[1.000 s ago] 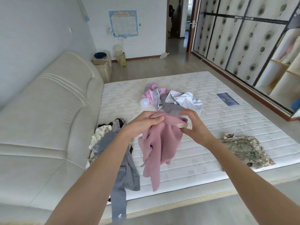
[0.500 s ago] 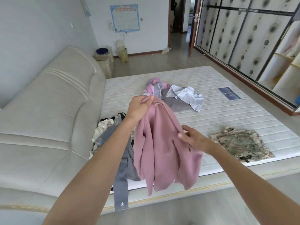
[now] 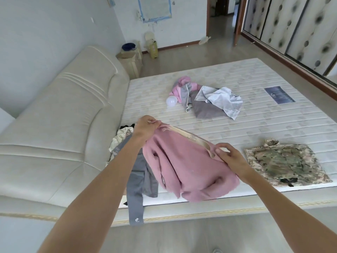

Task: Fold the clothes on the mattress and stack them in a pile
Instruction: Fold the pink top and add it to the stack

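A pink fleece garment (image 3: 184,168) with a cream waistband hangs between my hands over the near edge of the white mattress (image 3: 255,121). My left hand (image 3: 145,128) grips one end of the waistband, and my right hand (image 3: 228,157) pinches the other end. A folded camouflage garment (image 3: 284,165) lies flat at the right. A loose heap of grey and cream clothes (image 3: 138,172) sits at the left, one grey leg hanging over the bed's edge. Further back lies a crumpled pile of pink, grey and white clothes (image 3: 206,99).
A white light bulb (image 3: 171,101) lies beside the far pile. A cream padded headboard (image 3: 60,128) runs along the left. A blue label (image 3: 279,92) marks the mattress at the right. Wardrobe doors (image 3: 295,30) line the right wall, and a bedside cabinet (image 3: 131,61) stands behind the headboard.
The pink garment was bunched between both hands and hanging; my hands moved apart along the waistband and lowered it, so it now spreads over the mattress edge.
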